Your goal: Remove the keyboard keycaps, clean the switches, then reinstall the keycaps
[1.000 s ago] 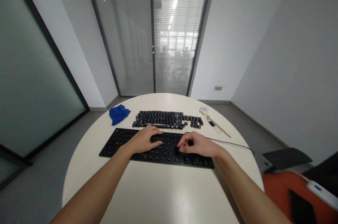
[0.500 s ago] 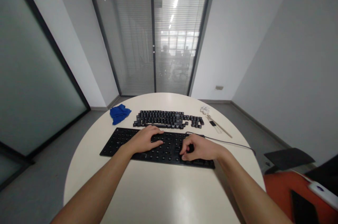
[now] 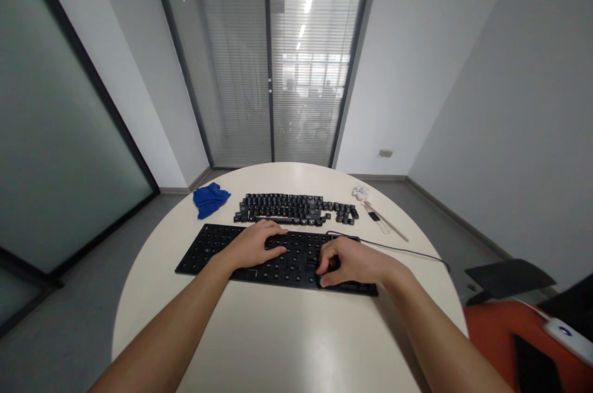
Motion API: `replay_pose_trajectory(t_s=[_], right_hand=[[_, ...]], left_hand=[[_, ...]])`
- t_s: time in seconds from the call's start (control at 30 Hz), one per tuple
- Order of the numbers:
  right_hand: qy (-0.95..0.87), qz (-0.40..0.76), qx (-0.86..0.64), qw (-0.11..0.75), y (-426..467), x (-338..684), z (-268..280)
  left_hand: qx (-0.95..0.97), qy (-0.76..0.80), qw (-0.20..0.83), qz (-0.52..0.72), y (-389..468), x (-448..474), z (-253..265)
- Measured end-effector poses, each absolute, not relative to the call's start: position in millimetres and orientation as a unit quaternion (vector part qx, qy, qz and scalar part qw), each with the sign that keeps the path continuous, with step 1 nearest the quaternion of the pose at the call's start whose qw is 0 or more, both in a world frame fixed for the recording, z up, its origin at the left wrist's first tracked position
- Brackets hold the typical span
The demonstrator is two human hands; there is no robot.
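A black keyboard base (image 3: 296, 263), with most of its keycaps off, lies across the table. My left hand (image 3: 254, 245) rests flat on its middle, fingers stretched and thumb apart. Over the right part of the base, my right hand (image 3: 345, 261) is curled, thumb and fingertips pinched down against it. Whatever those fingers hold is too small and dark to make out. Just beyond the base, loose black keycaps (image 3: 282, 207) are laid out in keyboard order, with a few gaps toward the right.
On the round white table (image 3: 273, 337) a blue cloth (image 3: 210, 199) lies at back left. At back right are a crumpled white tissue (image 3: 360, 193), a wire keycap puller (image 3: 374, 217) and a thin stick (image 3: 391, 229). The keyboard cable (image 3: 403, 249) trails off the right edge.
My right fingertips have shifted very slightly down over the base and curl a little differently. My left hand and the keyboard base stay in place.
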State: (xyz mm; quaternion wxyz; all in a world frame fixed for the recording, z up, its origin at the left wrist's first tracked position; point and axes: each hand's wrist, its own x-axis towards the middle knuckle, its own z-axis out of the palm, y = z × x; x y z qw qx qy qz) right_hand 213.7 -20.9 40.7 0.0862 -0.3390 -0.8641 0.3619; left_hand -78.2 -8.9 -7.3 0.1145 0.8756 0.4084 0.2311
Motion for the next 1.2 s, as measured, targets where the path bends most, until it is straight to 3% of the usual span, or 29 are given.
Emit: replay_pose_trajectory(t_s=[0.77, 0.93, 1.1, 1.2], right_hand=[[-0.863, 0.271, -0.426, 0.016, -36.2, 201.6, 56.8], [-0.872, 0.312, -0.371, 0.068, -23.4, 210.5, 45.4], [-0.845, 0.136, -0.46, 0.236, 3.8, 218.9, 27.0], [-0.816, 0.051, -0.508, 0.271, 20.4, 224.2, 15.1]], left_hand=[[0.876, 0.407, 0.112, 0.234, -10.0, -78.2, -7.1], [0.877, 0.405, 0.108, 0.236, -9.8, -78.3, -7.6], [0.879, 0.406, 0.106, 0.226, -9.2, -79.2, -8.1], [0.879, 0.407, 0.106, 0.223, -9.3, -79.6, -7.9]])
